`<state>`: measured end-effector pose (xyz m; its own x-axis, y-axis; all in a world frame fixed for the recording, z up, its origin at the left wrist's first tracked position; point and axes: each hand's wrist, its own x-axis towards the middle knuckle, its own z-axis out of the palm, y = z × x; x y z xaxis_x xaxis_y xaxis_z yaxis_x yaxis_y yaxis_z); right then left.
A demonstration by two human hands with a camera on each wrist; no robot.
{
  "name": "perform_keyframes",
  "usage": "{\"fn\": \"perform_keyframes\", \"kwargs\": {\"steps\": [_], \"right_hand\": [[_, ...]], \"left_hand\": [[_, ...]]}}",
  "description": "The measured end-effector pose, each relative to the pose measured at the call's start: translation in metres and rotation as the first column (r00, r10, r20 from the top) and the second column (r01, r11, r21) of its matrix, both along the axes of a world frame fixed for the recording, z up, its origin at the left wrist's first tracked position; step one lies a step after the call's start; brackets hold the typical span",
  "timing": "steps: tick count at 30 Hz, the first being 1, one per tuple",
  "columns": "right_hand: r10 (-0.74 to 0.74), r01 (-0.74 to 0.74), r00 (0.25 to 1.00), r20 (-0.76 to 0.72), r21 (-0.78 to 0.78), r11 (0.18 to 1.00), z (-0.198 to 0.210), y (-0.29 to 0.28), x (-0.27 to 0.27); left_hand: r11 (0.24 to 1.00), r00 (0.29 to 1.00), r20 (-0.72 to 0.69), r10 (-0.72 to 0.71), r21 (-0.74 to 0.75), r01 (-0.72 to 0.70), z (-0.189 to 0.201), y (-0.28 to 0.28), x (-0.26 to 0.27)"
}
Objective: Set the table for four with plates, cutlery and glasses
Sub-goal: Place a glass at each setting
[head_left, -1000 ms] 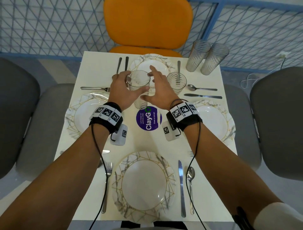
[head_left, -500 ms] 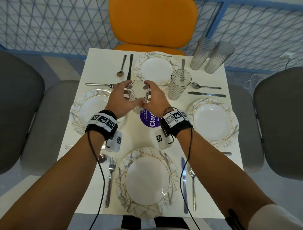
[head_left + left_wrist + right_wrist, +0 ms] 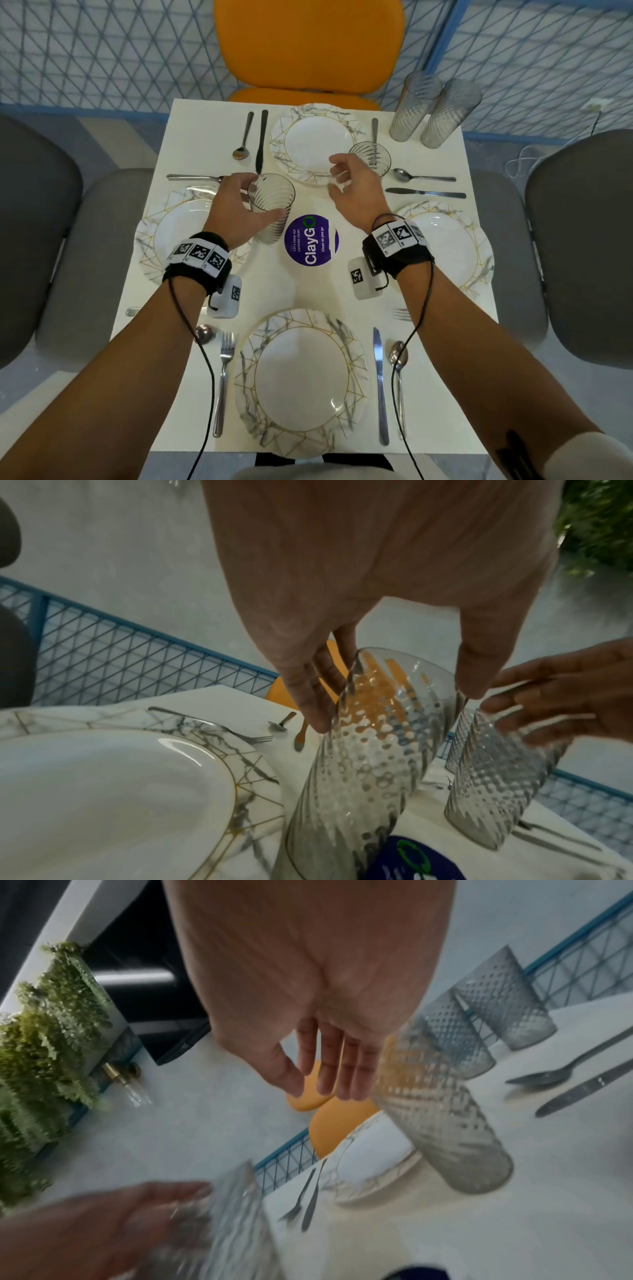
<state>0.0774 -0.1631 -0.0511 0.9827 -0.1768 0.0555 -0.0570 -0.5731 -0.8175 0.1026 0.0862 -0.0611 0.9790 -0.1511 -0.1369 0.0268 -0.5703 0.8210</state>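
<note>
My left hand grips a clear ribbed glass near its rim, thumb on one side and fingers on the other, between the left plate and the purple sticker. The left wrist view shows that glass close up and tilted; whether its base touches the table I cannot tell. My right hand hovers with relaxed fingers and holds nothing, just left of a second upright glass beside the far plate. In the right wrist view this glass stands right of my fingers.
Two more glasses stand upside down at the far right corner of the white table. The right plate and near plate have cutlery beside them. An orange chair is opposite, grey chairs at both sides.
Both hands held the glass before. My right hand has let go and moved right toward the second glass. My left hand has carried the glass left, toward the left plate.
</note>
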Motion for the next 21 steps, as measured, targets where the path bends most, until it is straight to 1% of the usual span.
{"fn": "perform_keyframes", "kwargs": {"steps": [4, 7, 10, 15, 19, 21], "right_hand": [[-0.125, 0.127, 0.979, 0.160, 0.001, 0.992, 0.014, -0.024, 0.004], [-0.207, 0.206, 0.951, 0.229, 0.028, 0.978, 0.021, -0.040, 0.003], [-0.246, 0.251, 0.941, 0.234, 0.007, 0.968, 0.021, -0.054, 0.002], [-0.261, 0.297, 0.941, 0.217, -0.150, 0.943, 0.013, -0.070, 0.001], [-0.262, 0.300, 0.939, 0.224, -0.157, 0.941, 0.013, -0.074, -0.002], [-0.266, 0.299, 0.939, 0.216, -0.137, 0.944, 0.017, -0.078, -0.003]], "left_hand": [[0.989, 0.990, 0.016, -0.139, 0.048, 0.138, 0.001, 0.008, -0.011], [0.980, 0.982, 0.009, -0.188, 0.071, 0.187, 0.003, 0.013, -0.020], [0.975, 0.978, -0.018, -0.207, 0.085, 0.208, 0.006, 0.019, -0.029], [0.959, 0.966, -0.063, -0.251, 0.119, 0.257, 0.013, 0.025, -0.042], [0.942, 0.958, -0.073, -0.278, 0.174, 0.287, 0.018, 0.027, -0.045], [0.939, 0.962, -0.089, -0.259, 0.211, 0.272, 0.026, 0.026, -0.043]]}}
